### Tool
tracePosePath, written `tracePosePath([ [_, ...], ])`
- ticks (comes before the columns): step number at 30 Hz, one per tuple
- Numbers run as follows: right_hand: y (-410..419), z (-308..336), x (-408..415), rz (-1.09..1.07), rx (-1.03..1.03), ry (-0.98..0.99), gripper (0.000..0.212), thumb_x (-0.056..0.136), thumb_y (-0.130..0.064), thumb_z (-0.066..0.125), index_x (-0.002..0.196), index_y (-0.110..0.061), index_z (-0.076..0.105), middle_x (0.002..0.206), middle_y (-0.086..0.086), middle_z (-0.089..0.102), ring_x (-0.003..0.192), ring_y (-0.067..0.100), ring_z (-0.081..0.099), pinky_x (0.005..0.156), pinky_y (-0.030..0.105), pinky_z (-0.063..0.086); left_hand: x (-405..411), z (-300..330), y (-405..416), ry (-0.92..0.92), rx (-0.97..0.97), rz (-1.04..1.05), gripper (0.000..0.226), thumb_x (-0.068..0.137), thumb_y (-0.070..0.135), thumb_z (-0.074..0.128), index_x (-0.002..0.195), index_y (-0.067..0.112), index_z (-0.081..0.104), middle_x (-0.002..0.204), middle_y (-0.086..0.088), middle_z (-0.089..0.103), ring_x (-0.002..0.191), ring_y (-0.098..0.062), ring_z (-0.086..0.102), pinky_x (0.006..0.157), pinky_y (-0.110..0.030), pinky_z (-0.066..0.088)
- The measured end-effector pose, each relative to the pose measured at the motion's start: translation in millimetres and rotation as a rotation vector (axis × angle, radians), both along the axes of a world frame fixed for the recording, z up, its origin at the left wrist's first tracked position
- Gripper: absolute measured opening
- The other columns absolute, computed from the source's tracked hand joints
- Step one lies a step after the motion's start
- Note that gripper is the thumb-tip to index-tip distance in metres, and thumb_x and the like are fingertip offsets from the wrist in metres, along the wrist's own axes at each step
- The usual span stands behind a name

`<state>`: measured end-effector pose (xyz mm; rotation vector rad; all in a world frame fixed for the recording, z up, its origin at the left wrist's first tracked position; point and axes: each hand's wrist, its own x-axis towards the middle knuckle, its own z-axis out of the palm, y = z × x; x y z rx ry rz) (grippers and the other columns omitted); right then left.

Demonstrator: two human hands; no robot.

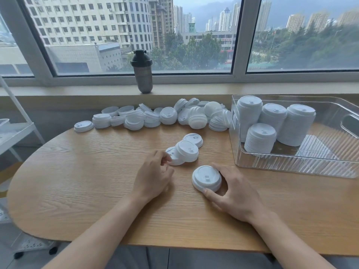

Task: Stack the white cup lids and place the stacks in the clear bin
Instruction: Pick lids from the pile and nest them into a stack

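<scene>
At the far left edge a white wire rack [15, 133] stands beside your wooden bench [87, 191]. Along the back of the bench, under the window, a long heap of loose white cup lids [155, 117] runs from a single lid lying flat at its left end to a jumble of tipped ones just beside the bin. On the windowsill behind the heap stands a dark shaker bottle [142, 72], upright. Your left hand [153, 175] rests on the bench with its fingers curled, the fingertips pinching the edge of the nearest lid in a small cluster of three overlapping lids [186, 150] near the middle of the bench. Just to the right and closer to you, your right hand [233, 191] holds a short stack of lids [206, 178] that sits on the bench, thumb at its near rim and fingers curved round the far side. Further right, the clear bin [291, 166] sits on the bench near its back right corner, and four tall stacks of lids [272, 125] stand upright in its left half, three in a back row and a shorter one in front, all close together.
</scene>
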<state>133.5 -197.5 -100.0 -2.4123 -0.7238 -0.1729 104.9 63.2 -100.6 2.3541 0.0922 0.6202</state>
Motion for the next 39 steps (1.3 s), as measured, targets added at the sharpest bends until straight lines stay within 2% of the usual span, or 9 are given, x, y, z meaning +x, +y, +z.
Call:
tracePosePath([
  [5, 5.7, -0.6, 6.7, 0.003, -0.002, -0.024, 0.08, 0.081, -0.066, 0.067, 0.149, -0.03, 0.043, 0.14, -0.015, 0.051, 0.13, 0.004, 0.041, 0.113, 0.025, 0.034, 12.8, 4.0, 29.5, 0.137, 0.136, 0.038, 0.055, 0.084, 0.035, 0.075, 0.134, 0.031, 0.054, 0.128, 0.015, 0.051, 0.115, -0.011, 0.056, 0.094, -0.037, 0.05],
  [10, 15.3, 0.8, 23.2, 0.014, -0.023, -0.02, 0.079, 0.082, -0.067, 0.066, 0.149, -0.033, 0.042, 0.141, -0.017, 0.05, 0.131, 0.003, 0.042, 0.11, 0.026, 0.036, 33.5, 6.1, 36.3, 0.281, 0.103, -0.148, 0.091, 0.082, 0.035, 0.076, 0.16, 0.023, 0.031, 0.158, 0.004, 0.043, 0.144, -0.014, 0.04, 0.118, -0.03, 0.032],
  [15, 23.4, -0.7, 38.4, 0.033, -0.012, -0.021, 0.075, 0.083, -0.064, 0.067, 0.147, -0.034, 0.044, 0.143, -0.02, 0.049, 0.133, 0.003, 0.041, 0.113, 0.028, 0.036, 41.5, -0.4, 38.7, 0.225, 0.081, -0.161, 0.091, 0.084, 0.036, 0.079, 0.161, 0.027, 0.03, 0.151, 0.011, 0.051, 0.14, -0.009, 0.045, 0.112, -0.021, 0.032],
  [21, 24.0, -4.0, 38.6, 0.022, -0.016, -0.032, 0.073, 0.084, -0.064, 0.065, 0.146, -0.034, 0.045, 0.142, -0.023, 0.048, 0.132, 0.002, 0.042, 0.111, 0.026, 0.037, 35.0, -4.2, 38.6, 0.15, 0.091, -0.103, 0.089, 0.075, 0.062, 0.081, 0.15, 0.034, 0.042, 0.124, 0.019, 0.053, 0.119, -0.001, 0.048, 0.106, -0.028, 0.044],
  [27, 22.9, -4.1, 36.0, 0.007, -0.014, -0.035, 0.08, 0.077, -0.077, 0.055, 0.145, -0.036, 0.045, 0.138, -0.022, 0.052, 0.129, 0.003, 0.045, 0.108, 0.03, 0.041, 34.6, -2.5, 36.3, 0.206, 0.13, -0.137, 0.101, 0.079, 0.059, 0.078, 0.16, 0.03, 0.026, 0.153, 0.013, 0.043, 0.139, -0.007, 0.039, 0.117, -0.033, 0.034],
  [30, 21.8, -2.8, 33.7, 0.005, -0.005, -0.023, 0.081, 0.074, -0.079, 0.055, 0.143, -0.038, 0.046, 0.135, -0.024, 0.053, 0.126, 0.001, 0.046, 0.105, 0.028, 0.042, 33.1, -2.8, 37.2, 0.196, 0.071, -0.139, 0.096, 0.08, 0.048, 0.081, 0.159, 0.032, 0.03, 0.142, 0.018, 0.054, 0.13, -0.004, 0.047, 0.114, -0.031, 0.039],
  [33, 21.3, -0.5, 31.9, 0.014, 0.008, -0.021, 0.077, 0.074, -0.077, 0.06, 0.14, -0.04, 0.047, 0.13, -0.026, 0.054, 0.123, 0.001, 0.047, 0.102, 0.025, 0.042, 29.0, -0.2, 35.4, 0.154, 0.092, -0.109, 0.095, 0.07, 0.063, 0.083, 0.149, 0.031, 0.042, 0.121, 0.024, 0.056, 0.114, 0.0, 0.053, 0.103, -0.028, 0.046],
  [36, 20.7, 0.2, 30.7, 0.019, 0.012, -0.015, 0.075, 0.075, -0.072, 0.068, 0.14, -0.041, 0.047, 0.124, -0.031, 0.049, 0.122, 0.0, 0.047, 0.101, 0.022, 0.04, 28.9, -0.1, 34.4, 0.164, 0.151, -0.123, 0.101, 0.067, 0.076, 0.076, 0.151, 0.032, 0.04, 0.135, 0.02, 0.053, 0.122, -0.002, 0.051, 0.108, -0.03, 0.042],
  [39, 18.9, 0.2, 30.0, 0.021, 0.015, -0.019, 0.08, 0.072, -0.076, 0.065, 0.141, -0.04, 0.046, 0.127, -0.029, 0.051, 0.122, -0.001, 0.047, 0.102, 0.025, 0.042, 29.7, -0.3, 35.1, 0.206, 0.142, -0.16, 0.096, 0.075, 0.062, 0.077, 0.156, 0.032, 0.033, 0.148, 0.018, 0.052, 0.135, -0.005, 0.047, 0.114, -0.033, 0.038],
])
